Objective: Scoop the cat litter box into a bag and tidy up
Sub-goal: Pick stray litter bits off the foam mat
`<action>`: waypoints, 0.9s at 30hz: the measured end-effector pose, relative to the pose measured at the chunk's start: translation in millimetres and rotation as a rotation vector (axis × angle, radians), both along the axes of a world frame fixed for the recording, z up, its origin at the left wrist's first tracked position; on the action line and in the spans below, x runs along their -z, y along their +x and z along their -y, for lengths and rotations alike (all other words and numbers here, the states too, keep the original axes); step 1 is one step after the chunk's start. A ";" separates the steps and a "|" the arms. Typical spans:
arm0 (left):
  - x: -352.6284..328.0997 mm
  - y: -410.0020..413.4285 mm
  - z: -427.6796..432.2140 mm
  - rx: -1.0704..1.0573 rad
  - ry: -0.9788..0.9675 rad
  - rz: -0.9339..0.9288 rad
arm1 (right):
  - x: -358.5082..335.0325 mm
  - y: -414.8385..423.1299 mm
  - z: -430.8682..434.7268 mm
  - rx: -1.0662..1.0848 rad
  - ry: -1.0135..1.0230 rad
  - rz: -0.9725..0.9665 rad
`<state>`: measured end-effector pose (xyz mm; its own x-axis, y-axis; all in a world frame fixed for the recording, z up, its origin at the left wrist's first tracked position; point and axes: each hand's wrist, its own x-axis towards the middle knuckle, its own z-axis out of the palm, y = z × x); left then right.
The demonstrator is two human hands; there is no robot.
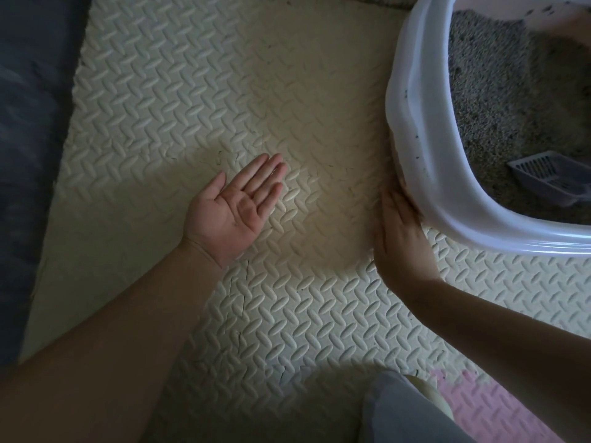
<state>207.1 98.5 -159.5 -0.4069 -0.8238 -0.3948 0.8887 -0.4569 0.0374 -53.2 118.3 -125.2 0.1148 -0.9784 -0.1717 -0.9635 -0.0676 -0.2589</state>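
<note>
A white litter box [415,100] sits at the upper right on the cream foam mat [224,91], filled with grey litter [499,100]. A grey slotted scoop [550,179] lies in the litter near the box's front corner. My left hand [236,209] is held palm up with straight fingers over the mat, holding nothing; a few dark specks show on the palm. My right hand [399,238] stands edge-on with straight fingers, its tips touching the box's outer wall at the near left corner. No bag is in view.
A dark grey surface [28,155] borders the mat on the left. A pink foam tile [492,407] lies at the bottom right, beside my grey-clad knee [403,414]. Small dark litter grains dot the mat around the box.
</note>
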 end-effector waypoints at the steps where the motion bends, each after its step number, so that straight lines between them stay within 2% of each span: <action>1: 0.0 -0.8 -0.5 0.008 0.002 0.003 | -0.1 -0.6 -2.1 0.006 0.002 0.015; 14: 4.7 -11.7 -2.3 0.075 -0.008 -0.017 | 6.0 -25.5 -13.7 -0.179 0.045 -0.122; 17: 4.6 -15.3 -1.4 0.086 -0.007 -0.007 | 10.9 -17.7 -12.5 -0.164 0.084 -0.160; 24: 3.8 -17.1 -1.2 0.101 -0.025 -0.032 | 6.5 -25.5 -32.5 -0.324 0.127 -0.171; 27: 4.6 -17.1 -1.9 0.105 -0.014 -0.024 | 3.1 -27.3 -30.5 -0.312 0.092 -0.186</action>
<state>190.0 100.4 -164.1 -0.5003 -0.7814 -0.3731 0.8367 -0.5471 0.0237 -80.5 148.8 -128.3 0.3637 -0.8809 -0.3029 -0.9313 -0.3501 -0.1001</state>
